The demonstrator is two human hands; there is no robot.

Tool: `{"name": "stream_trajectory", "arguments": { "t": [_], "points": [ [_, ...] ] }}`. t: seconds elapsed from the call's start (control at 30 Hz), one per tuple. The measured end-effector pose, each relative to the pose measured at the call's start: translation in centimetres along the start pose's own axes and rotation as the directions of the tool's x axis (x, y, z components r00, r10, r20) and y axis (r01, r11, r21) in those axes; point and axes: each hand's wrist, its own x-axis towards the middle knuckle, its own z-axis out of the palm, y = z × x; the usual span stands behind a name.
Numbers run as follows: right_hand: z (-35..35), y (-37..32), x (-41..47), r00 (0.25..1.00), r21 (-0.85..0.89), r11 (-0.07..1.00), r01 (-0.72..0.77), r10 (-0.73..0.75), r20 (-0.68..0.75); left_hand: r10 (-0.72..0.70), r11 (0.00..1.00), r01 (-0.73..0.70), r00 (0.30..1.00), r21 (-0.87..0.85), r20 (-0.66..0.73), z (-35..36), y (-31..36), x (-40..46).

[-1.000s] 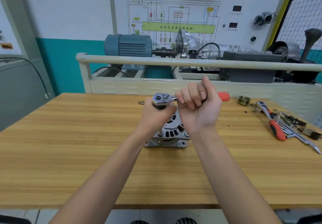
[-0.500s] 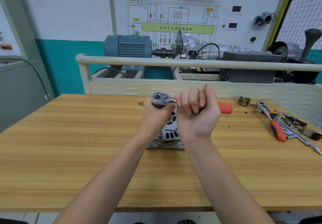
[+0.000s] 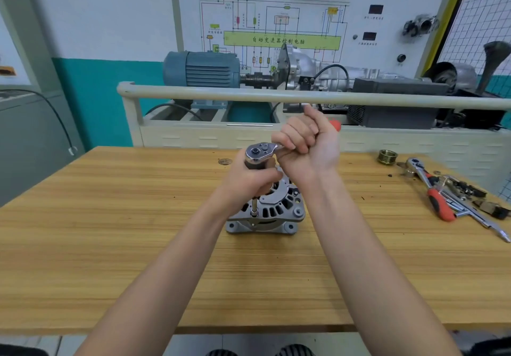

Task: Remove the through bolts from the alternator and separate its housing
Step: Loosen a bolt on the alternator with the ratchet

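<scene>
The wooden desk (image 3: 110, 245) fills the near half of the view. Beyond its far edge stands a training rig, with a blue-grey motor (image 3: 201, 72) coupled to a gearbox under a wiring-diagram panel.

The alternator (image 3: 272, 211) stands at mid-desk on its mounting lugs, slotted end housing facing up. It looks whole, with no gap showing between the two halves.

Both of the person's forearms reach in from the near edge. The right hand (image 3: 307, 148) is clenched around the handle of a ratchet wrench (image 3: 261, 152), and only the handle's red tip shows past the knuckles. The left hand (image 3: 249, 181) grips the dark shank just below the ratchet's chrome head, steadying it upright. From there an extension and socket (image 3: 253, 208) run down onto a bolt at the near-left rim of the housing.

At the far right of the desk lie a second ratchet with a red handle (image 3: 434, 192), some loose chrome tools and small dark parts beside it, and a brass threaded ring (image 3: 387, 157) near the far edge.

The step in hand appears to be loosening a through bolt. How far the bolt has backed out cannot be told, since the socket hides it. The next move probably calls for further handle swings with the socket kept square on the bolt head, before the bolt can be lifted out. Any remaining bolts would need the same before the housing can be parted.
</scene>
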Motion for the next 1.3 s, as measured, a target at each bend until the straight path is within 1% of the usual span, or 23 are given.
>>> {"name": "stream_trajectory", "arguments": {
  "t": [0.07,0.13,0.2,0.27,0.3,0.37,0.43,0.47,0.53,0.57,0.63,0.67,0.73,0.8,0.87,0.93,1.0,1.07,1.1,1.13,1.2,1.27,1.3],
  "points": [
    [-0.1,0.9,-1.4,0.982,-0.062,0.980,0.190,-0.191,-0.007,0.024,1.000,-0.023,0.995,0.010,-0.095,0.2,-0.1,-0.1],
    [-0.3,2.1,-3.2,0.937,-0.120,0.929,0.350,-0.349,0.031,0.048,0.998,-0.039,0.975,0.046,-0.216,0.7,-0.2,-0.3],
    [-0.7,3.1,-4.5,0.896,-0.153,0.883,0.443,-0.434,0.090,0.073,0.996,-0.051,0.941,0.074,-0.330,1.3,-0.5,-0.4],
    [-0.7,3.2,-4.8,0.886,-0.177,0.868,0.463,-0.447,0.123,0.091,0.995,-0.067,0.926,0.079,-0.367,1.6,-0.7,-0.6],
    [-0.7,2.9,-4.6,0.900,-0.180,0.882,0.436,-0.420,0.122,0.098,0.994,-0.077,0.931,0.074,-0.353,1.6,-0.8,-0.6],
    [-0.4,1.8,-3.6,0.948,-0.163,0.934,0.317,-0.304,0.098,0.102,0.994,-0.084,0.950,0.075,-0.295,1.2,-0.7,-0.8],
    [-0.1,0.6,-2.3,0.988,-0.129,0.981,0.142,-0.133,0.079,0.108,0.989,-0.088,0.977,0.115,-0.183,0.6,-0.5,-1.0],
    [0.0,0.2,-1.6,0.996,-0.113,0.993,0.045,-0.036,0.078,0.099,0.987,-0.083,0.989,0.135,-0.114,0.2,-0.3,-1.0],
    [0.1,-0.5,-0.3,0.989,-0.085,0.989,-0.118,0.125,0.076,0.066,0.983,-0.067,0.998,0.168,0.012,-0.3,0.2,-0.9],
    [0.1,-0.7,0.1,0.982,-0.073,0.983,-0.167,0.172,0.074,0.053,0.985,-0.061,0.997,0.161,0.053,-0.4,0.4,-0.8],
    [0.3,-0.6,0.5,0.978,-0.048,0.979,-0.196,0.199,0.068,0.026,0.996,-0.033,0.996,0.085,0.083,-0.4,0.4,-0.7],
    [0.3,-0.3,0.4,0.984,-0.034,0.985,-0.167,0.168,0.058,0.017,0.999,-0.020,0.997,0.036,0.077,-0.4,0.4,-0.6],
    [0.3,0.3,-0.2,1.000,-0.022,1.000,-0.013,0.014,0.019,0.025,1.000,-0.025,1.000,-0.016,0.009,-0.1,0.1,-0.5],
    [0.1,1.1,-1.5,0.982,-0.060,0.981,0.186,-0.187,-0.005,0.045,0.999,-0.046,0.989,-0.005,-0.139,0.3,0.0,-0.4],
    [-0.1,2.3,-3.0,0.937,-0.115,0.930,0.349,-0.349,0.020,0.051,0.999,-0.051,0.958,0.008,-0.281,0.8,-0.2,-0.2],
    [-0.2,3.2,-4.1,0.893,-0.167,0.877,0.450,-0.445,0.071,0.067,0.998,-0.061,0.933,0.030,-0.352,1.1,-0.4,-0.2],
    [-0.1,3.5,-4.3,0.881,-0.196,0.859,0.472,-0.461,0.103,0.074,0.997,-0.061,0.927,0.045,-0.368,1.2,-0.5,-0.2],
    [-0.1,2.8,-3.6,0.910,-0.184,0.892,0.414,-0.402,0.097,0.067,0.997,-0.053,0.931,0.048,-0.359,1.1,-0.5,-0.4],
    [0.0,2.3,-3.1,0.935,-0.171,0.919,0.355,-0.346,0.084,0.069,0.997,-0.053,0.942,0.056,-0.328,0.9,-0.4,-0.5],
    [0.0,1.7,-2.4,0.961,-0.148,0.950,0.276,-0.269,0.069,0.075,0.996,-0.056,0.959,0.074,-0.274,0.6,-0.3,-0.6],
    [0.2,0.5,-1.1,0.997,-0.087,0.994,0.061,-0.056,0.058,0.080,0.987,-0.062,0.990,0.149,-0.118,-0.1,0.0,-0.7],
    [0.3,-0.3,0.1,0.991,-0.049,0.991,-0.122,0.125,0.057,0.049,0.977,-0.056,0.998,0.208,0.037,-0.6,0.3,-0.6],
    [0.3,-0.5,0.5,0.984,-0.038,0.985,-0.171,0.173,0.050,0.033,0.980,-0.049,0.996,0.193,0.084,-0.8,0.3,-0.5]
  ]
}}
